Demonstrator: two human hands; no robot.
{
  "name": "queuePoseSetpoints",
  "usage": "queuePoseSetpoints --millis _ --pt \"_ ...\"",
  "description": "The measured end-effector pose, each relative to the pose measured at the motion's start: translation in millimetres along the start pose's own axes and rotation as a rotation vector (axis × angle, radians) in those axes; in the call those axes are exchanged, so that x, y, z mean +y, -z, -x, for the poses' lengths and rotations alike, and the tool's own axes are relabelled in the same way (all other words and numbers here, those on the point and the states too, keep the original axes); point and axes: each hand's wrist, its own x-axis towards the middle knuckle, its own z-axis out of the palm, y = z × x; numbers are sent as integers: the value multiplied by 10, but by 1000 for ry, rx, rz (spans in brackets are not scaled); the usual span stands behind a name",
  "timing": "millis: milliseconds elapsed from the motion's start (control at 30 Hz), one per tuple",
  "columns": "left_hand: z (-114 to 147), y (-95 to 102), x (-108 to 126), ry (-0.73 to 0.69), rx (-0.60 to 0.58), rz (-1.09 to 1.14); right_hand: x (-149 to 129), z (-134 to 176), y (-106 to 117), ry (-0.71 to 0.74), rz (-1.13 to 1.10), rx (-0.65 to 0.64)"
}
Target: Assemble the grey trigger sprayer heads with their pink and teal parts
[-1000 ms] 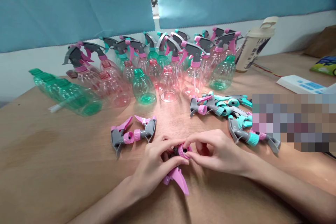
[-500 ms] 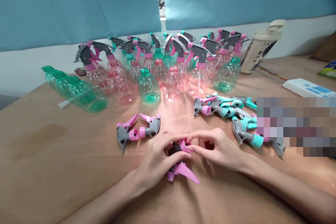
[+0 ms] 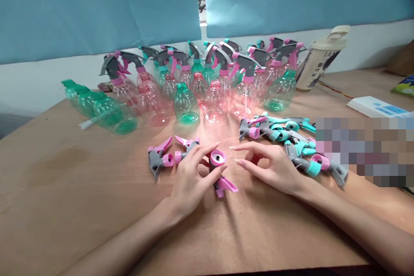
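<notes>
My left hand (image 3: 194, 179) grips a pink and grey trigger sprayer head (image 3: 221, 184). Its pink collar faces up toward me, showing a white inside with a dark hole at the centre. To the right hovers my right hand (image 3: 270, 166), thumb and forefinger apart, with nothing visible between them and a small gap to the collar. Left of my left hand lies another pink and grey sprayer head (image 3: 158, 159). A further sprayer head (image 3: 185, 152) lies partly hidden behind my left hand's fingers.
Pink bottles (image 3: 215, 103) and green bottles (image 3: 186, 105) stand in rows at the back, several topped with sprayers. Three green bottles (image 3: 113, 112) line the left. Loose sprayer heads (image 3: 291, 138) are piled at right, near a cream cup (image 3: 323, 60) and white box (image 3: 378, 107).
My right hand has come off the pink collar and its fingers have parted. My left hand has raised the sprayer head away from me and turned its collar upward.
</notes>
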Motion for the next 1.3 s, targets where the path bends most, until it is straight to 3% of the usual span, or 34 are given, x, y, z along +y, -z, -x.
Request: queuePoseSetpoints --millis 433,1100,1300 --pt "-47 47 -2 -38 63 -64 157 -17 -23 -61 37 -14" --pt "-52 65 57 2 89 12 135 -12 -43 -81 -15 -62" --pt "-127 231 81 8 214 42 126 16 -63 -79 -49 -67"
